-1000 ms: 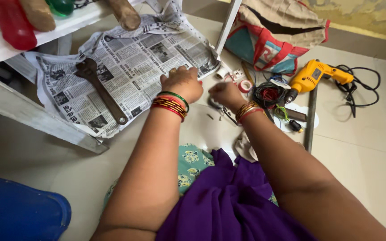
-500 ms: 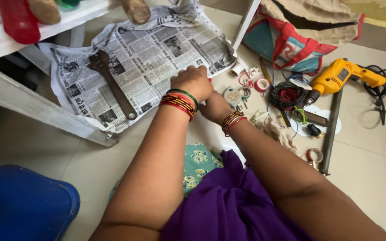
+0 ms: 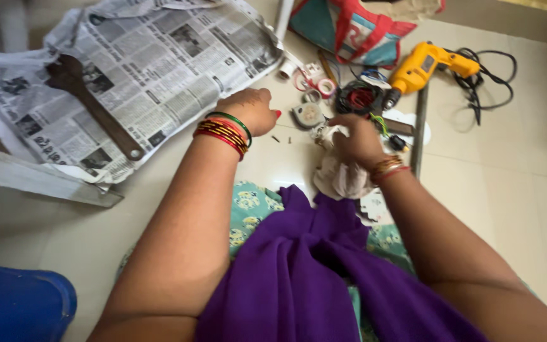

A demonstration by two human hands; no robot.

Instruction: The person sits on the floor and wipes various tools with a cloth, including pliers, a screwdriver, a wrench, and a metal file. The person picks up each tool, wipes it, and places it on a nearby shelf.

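Head view: right hand (image 3: 357, 140) fingers clenched on a pale cloth (image 3: 343, 177); left hand (image 3: 252, 111) fingers curled at the newspaper (image 3: 159, 63) edge, contents unclear.

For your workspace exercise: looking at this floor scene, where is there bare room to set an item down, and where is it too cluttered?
Bare tile lies right of the metal rod, below the drill cord. More shows left of the left hand, between the newspaper and the blue tub. It is crowded between the right hand, holding a cloth, and the yellow drill.
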